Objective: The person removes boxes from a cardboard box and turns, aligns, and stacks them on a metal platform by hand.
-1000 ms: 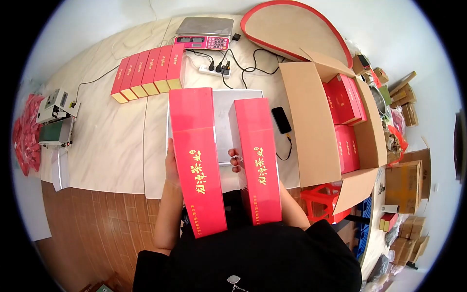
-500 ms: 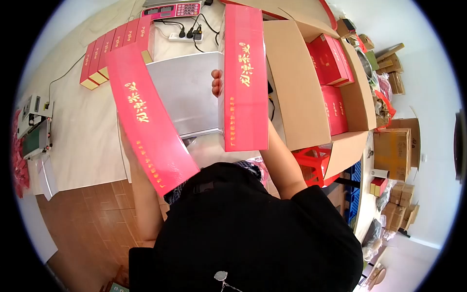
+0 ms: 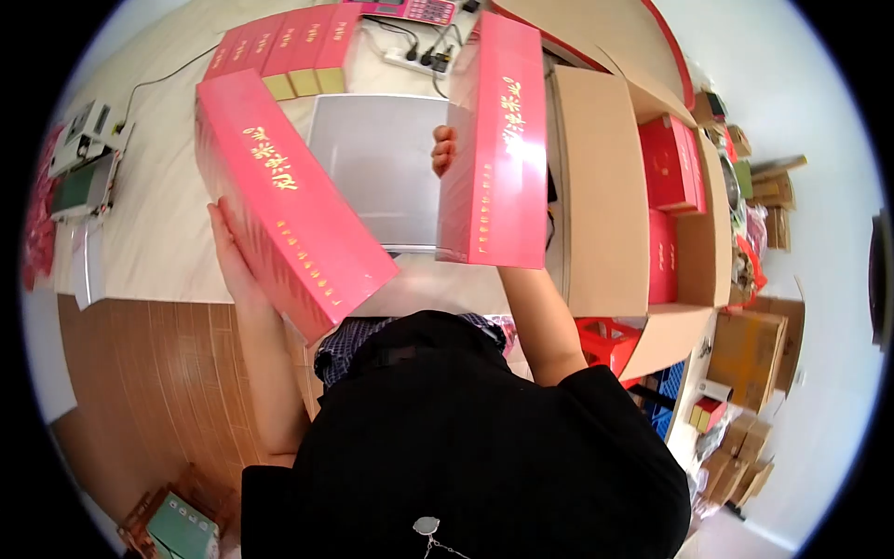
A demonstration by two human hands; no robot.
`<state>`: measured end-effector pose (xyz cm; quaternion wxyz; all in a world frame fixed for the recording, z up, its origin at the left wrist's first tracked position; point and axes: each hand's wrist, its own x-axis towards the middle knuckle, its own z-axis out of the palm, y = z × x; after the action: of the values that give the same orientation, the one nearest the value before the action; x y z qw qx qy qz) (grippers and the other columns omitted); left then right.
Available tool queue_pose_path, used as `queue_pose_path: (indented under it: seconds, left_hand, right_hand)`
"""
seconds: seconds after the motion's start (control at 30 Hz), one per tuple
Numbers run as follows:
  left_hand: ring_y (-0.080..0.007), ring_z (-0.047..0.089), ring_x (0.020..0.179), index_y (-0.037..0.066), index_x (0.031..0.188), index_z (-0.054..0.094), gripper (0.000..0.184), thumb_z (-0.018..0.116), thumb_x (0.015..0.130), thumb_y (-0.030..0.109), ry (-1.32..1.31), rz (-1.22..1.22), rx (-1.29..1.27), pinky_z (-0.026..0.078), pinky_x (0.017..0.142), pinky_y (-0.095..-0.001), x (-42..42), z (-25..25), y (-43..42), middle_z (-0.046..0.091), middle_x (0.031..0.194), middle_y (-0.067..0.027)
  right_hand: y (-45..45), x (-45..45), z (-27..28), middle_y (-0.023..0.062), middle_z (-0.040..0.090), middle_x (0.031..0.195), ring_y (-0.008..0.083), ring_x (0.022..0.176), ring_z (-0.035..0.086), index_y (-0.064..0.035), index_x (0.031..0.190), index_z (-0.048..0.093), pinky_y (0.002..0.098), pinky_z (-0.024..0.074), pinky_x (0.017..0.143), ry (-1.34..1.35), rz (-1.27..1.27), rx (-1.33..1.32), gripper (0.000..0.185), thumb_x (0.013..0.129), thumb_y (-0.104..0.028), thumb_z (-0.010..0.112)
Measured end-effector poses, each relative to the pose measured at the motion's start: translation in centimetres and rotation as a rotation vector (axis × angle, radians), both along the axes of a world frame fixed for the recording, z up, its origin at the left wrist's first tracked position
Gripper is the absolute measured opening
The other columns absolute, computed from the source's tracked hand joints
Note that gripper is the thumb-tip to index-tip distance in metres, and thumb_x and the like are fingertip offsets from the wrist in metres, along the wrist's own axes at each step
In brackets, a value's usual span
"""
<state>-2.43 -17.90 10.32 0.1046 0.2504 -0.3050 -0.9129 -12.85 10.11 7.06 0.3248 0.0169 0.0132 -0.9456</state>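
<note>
Two long red gift boxes with gold lettering are held up before me, apart from each other. The left red box [image 3: 289, 191] leans to the left at its far end, and my left hand [image 3: 237, 256] is closed against its left side, thumb hidden. The right red box [image 3: 510, 140] points nearly straight away from me. Fingertips of my right hand [image 3: 444, 151] curl round its left side; the rest of that hand is hidden behind the box. Between and below the boxes lies a flat grey metal plate [image 3: 377, 172] on the table.
A row of several red boxes [image 3: 287, 47] stands at the table's far left. An open carton [image 3: 605, 186] with red boxes inside is on the right. At the back are a power strip [image 3: 419, 61] with cables and a pink keypad device [image 3: 424, 9]. A red stool [image 3: 610, 343] stands below the carton.
The view has turned, shifting the table and carton. The left box has tilted, showing more of its left side, and my left hand has come into sight. Both boxes remain held.
</note>
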Motion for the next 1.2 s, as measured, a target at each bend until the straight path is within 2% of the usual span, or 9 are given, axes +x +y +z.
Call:
queue_pose_path:
  seconds: [0.03,0.23,0.5,0.6,0.73,0.8,0.87,1.0,1.2]
  left_hand:
    - [-0.0204,0.058,0.107,0.008,0.127,0.049,0.053,0.049,0.094,0.05,0.001,0.03,-0.009,0.051,0.089,-0.037,0.1,0.2,0.0,0.059,0.118,-0.0078]
    - [-0.0175,0.06,0.099,0.012,0.124,0.051,0.047,0.048,0.096,0.049,-0.003,0.132,0.012,0.052,0.083,-0.0326,1.0,0.8,-1.2,0.059,0.114,-0.0052]
    - [-0.0186,0.059,0.104,0.011,0.13,0.049,0.051,0.045,0.096,0.049,0.065,0.232,0.016,0.051,0.087,-0.0339,2.1,1.2,-2.9,0.057,0.122,-0.0045]
    - [-0.0197,0.057,0.108,0.011,0.132,0.047,0.052,0.044,0.097,0.049,0.055,0.301,-0.023,0.05,0.09,-0.0347,2.5,2.3,-3.2,0.055,0.126,-0.005]
    - [-0.0224,0.052,0.117,0.01,0.137,0.042,0.057,0.043,0.097,0.05,0.105,0.327,-0.099,0.044,0.099,-0.0374,3.5,2.0,-4.4,0.05,0.133,-0.0072]
    - [-0.0229,0.05,0.12,0.009,0.137,0.041,0.058,0.042,0.097,0.05,0.092,0.347,-0.101,0.042,0.101,-0.0382,4.2,1.5,-5.3,0.049,0.134,-0.0078]
    - [-0.0233,0.047,0.122,0.009,0.138,0.04,0.059,0.042,0.097,0.051,0.08,0.354,-0.106,0.04,0.103,-0.039,4.7,1.3,-5.9,0.048,0.135,-0.0084]
    - [-0.0231,0.046,0.123,0.01,0.139,0.04,0.058,0.042,0.097,0.05,0.054,0.389,-0.121,0.039,0.103,-0.0393,5.9,1.2,-7.2,0.046,0.137,-0.0077]
    - [-0.0228,0.048,0.122,0.009,0.138,0.04,0.056,0.041,0.098,0.049,-0.055,0.512,-0.183,0.04,0.102,-0.0389,7.5,0.2,-7.8,0.047,0.136,-0.0073]
  right_hand:
    - [0.1,-1.2,-1.2,0.0099,0.056,0.093,0.0184,0.089,0.057,0.0018,0.108,0.051,0.0281,0.0511,0.082,0.062,0.089,-0.069,0.029,0.091,-0.019,0.062]
    - [2.0,-3.4,0.3,0.0079,0.062,0.117,0.0193,0.098,0.064,-0.0083,0.128,0.05,0.0357,0.0553,0.081,0.165,-0.189,0.841,0.056,0.092,-0.051,0.052]
    - [0.7,-5.2,2.0,0.0085,0.06,0.12,0.0174,0.101,0.061,-0.0055,0.132,0.047,0.034,0.052,0.086,0.313,-0.032,0.991,0.06,0.091,-0.049,0.056]
    - [-1.5,-5.5,3.3,0.009,0.06,0.115,0.0152,0.101,0.059,-0.0032,0.137,0.043,0.0302,0.0465,0.089,0.778,-0.049,1.278,0.068,0.083,-0.032,0.074]
    - [-4.0,-3.9,4.5,0.0107,0.061,0.106,0.0198,0.097,0.06,-0.0059,0.143,0.038,0.032,0.0477,0.086,1.178,-0.075,1.534,0.083,0.075,-0.031,0.08]
    - [-5.5,-2.5,5.5,0.0135,0.06,0.096,0.0276,0.09,0.061,-0.0122,0.138,0.047,0.0362,0.0491,0.084,1.762,-0.082,1.758,0.078,0.07,-0.032,0.081]
    - [-6.7,-1.7,4.8,0.0143,0.057,0.098,0.0305,0.09,0.058,-0.0163,0.137,0.048,0.037,0.0477,0.084,1.957,0.144,1.64,0.077,0.069,-0.03,0.081]
    - [-8.2,-2.6,2.8,0.0154,0.061,0.106,0.0303,0.097,0.06,-0.0146,0.135,0.051,0.0361,0.0477,0.087,1.788,0.619,1.608,0.074,0.071,-0.04,0.079]
    - [-5.7,-7.4,-1.5,0.0174,0.061,0.115,0.0268,0.107,0.06,-0.0099,0.13,0.056,0.0348,0.0461,0.092,1.496,0.579,1.714,0.067,0.075,-0.042,0.076]
